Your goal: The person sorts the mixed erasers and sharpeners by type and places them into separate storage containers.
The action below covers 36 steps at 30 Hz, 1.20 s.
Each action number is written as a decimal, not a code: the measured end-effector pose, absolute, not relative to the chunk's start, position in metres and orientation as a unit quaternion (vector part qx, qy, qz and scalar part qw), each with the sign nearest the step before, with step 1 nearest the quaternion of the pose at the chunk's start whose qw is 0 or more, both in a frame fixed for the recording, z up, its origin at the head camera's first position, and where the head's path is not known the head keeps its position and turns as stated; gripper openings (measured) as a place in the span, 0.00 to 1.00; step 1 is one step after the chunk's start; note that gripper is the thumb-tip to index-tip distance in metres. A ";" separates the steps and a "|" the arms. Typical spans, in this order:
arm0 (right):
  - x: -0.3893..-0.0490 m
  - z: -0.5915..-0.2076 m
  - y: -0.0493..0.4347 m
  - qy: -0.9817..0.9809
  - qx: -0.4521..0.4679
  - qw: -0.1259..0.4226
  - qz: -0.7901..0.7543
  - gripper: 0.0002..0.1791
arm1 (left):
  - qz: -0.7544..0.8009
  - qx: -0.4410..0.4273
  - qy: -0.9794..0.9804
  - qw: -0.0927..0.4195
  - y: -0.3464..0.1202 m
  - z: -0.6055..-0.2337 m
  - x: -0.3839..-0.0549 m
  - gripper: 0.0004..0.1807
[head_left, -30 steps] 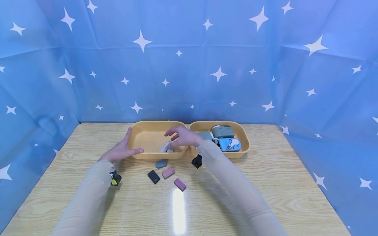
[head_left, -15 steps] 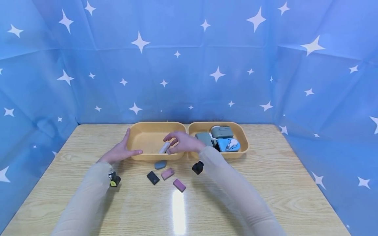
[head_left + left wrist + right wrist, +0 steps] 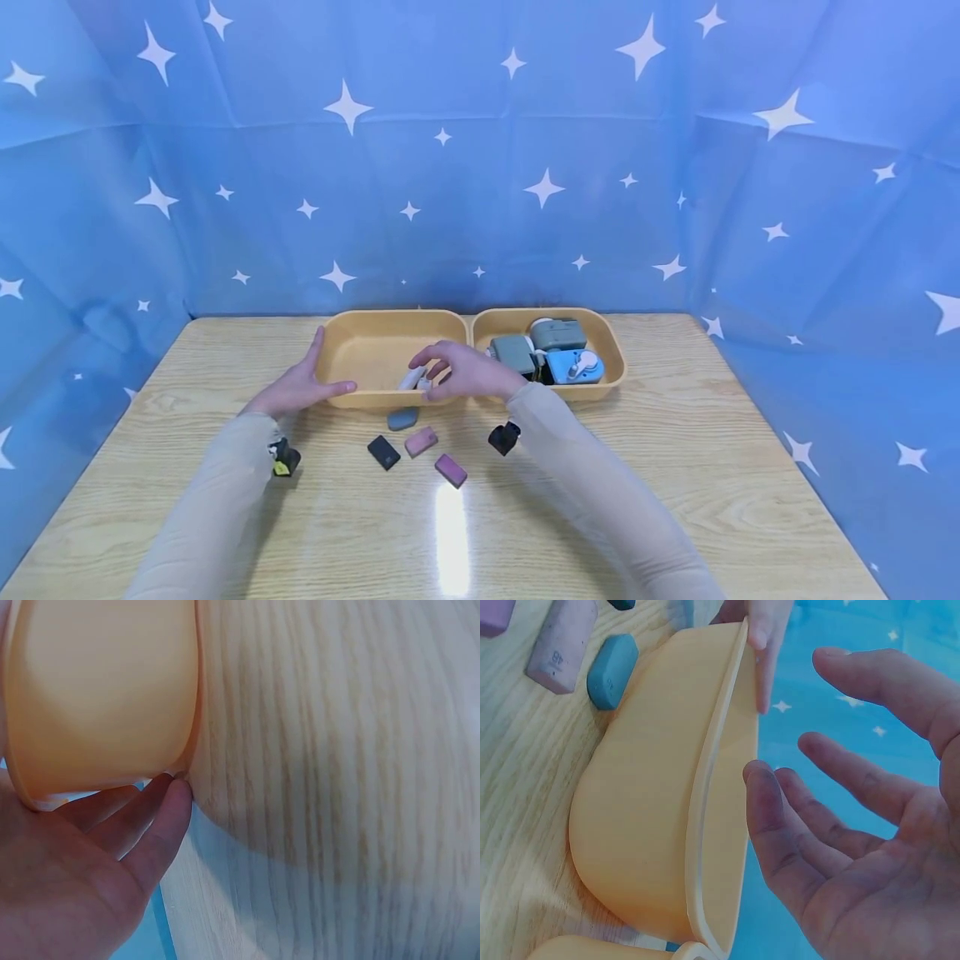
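My left hand [image 3: 292, 385] rests against the left end of a yellow-orange bin [image 3: 360, 398], fingers fairly straight along its outer wall. In the left wrist view, the fingers of that hand touch the bin's end near the tabletop. My right hand [image 3: 468, 371] hovers over the right part of the same bin. Its loosely bent fingers hold nothing in the right wrist view, and thumb and fingertips stand apart. Small white oblong pieces [image 3: 411, 378] lie inside the bin close to the right fingertips, partly covered by them.
A second bin [image 3: 611, 382] adjoins on the right, holding grey-green devices [image 3: 558, 335] and a blue one with a white knob [image 3: 574, 367]. Before the left bin lie a blue-grey block [image 3: 402, 418], a black block [image 3: 384, 452], a pink block [image 3: 421, 442] and a magenta block [image 3: 451, 471].
The whole head view has shifted slightly. My right hand has lowered a little toward the bin's front rim, and the left hand keeps its place at the bin's end.
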State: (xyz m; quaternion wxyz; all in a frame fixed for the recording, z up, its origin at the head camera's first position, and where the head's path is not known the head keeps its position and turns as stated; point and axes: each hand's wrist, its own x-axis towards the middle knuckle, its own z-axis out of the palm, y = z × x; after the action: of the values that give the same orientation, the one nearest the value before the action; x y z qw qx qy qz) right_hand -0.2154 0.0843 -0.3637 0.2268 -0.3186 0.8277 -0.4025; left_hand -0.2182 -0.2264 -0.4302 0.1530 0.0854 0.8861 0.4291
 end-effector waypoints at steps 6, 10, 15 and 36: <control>-0.206 -0.363 0.085 0.818 -0.330 0.226 -0.413 0.26 | 0.430 0.086 0.885 0.154 -0.228 -0.429 -0.216 0.68; -0.199 -0.367 0.087 0.805 -0.347 0.225 -0.427 0.25 | 0.433 0.087 0.884 0.154 -0.229 -0.431 -0.216 0.68; -0.190 -0.370 0.090 0.799 -0.351 0.230 -0.431 0.24 | 0.433 0.090 0.885 0.150 -0.229 -0.432 -0.217 0.67; -0.166 -0.383 0.103 0.795 -0.377 0.249 -0.404 0.25 | 0.433 0.090 0.884 0.151 -0.227 -0.429 -0.219 0.67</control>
State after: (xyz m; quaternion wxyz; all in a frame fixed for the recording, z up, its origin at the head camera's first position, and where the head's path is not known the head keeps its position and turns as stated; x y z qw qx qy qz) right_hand -0.1662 0.1028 -0.3835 0.2487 -0.3773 0.7952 -0.4043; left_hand -0.2185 -0.2270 -0.4286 0.1511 0.0904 0.8843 0.4326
